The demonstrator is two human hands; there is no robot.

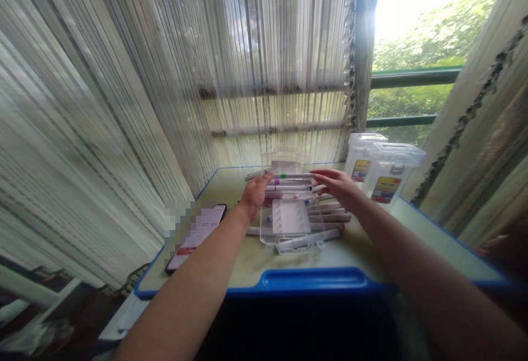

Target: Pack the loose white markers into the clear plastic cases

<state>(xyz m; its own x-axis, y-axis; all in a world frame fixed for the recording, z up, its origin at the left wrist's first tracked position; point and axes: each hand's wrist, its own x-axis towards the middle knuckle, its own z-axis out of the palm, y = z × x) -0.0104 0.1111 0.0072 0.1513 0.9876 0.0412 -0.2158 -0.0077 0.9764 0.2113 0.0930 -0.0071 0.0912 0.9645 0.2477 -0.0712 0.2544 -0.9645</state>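
Observation:
A white marker with a green band (295, 176) lies level between my two hands, above an open clear plastic case (270, 234). My left hand (254, 195) is closed around its left end. At the other end, the fingers of my right hand (339, 186) pinch the tip of the same marker. Just below it is a marker with a purple band (280, 182), near my left fingers. Several loose markers (330, 218) lie across and beside the case. One pale marker (309, 240) rests along its front edge.
Two clear lidded containers (388, 174) with labels stand at the table's back right. A phone (198, 234) showing a timer lies at the left. The table has a blue rim (247, 290) with a blue tray groove (313, 278). Striped curtains (280, 64) hang behind.

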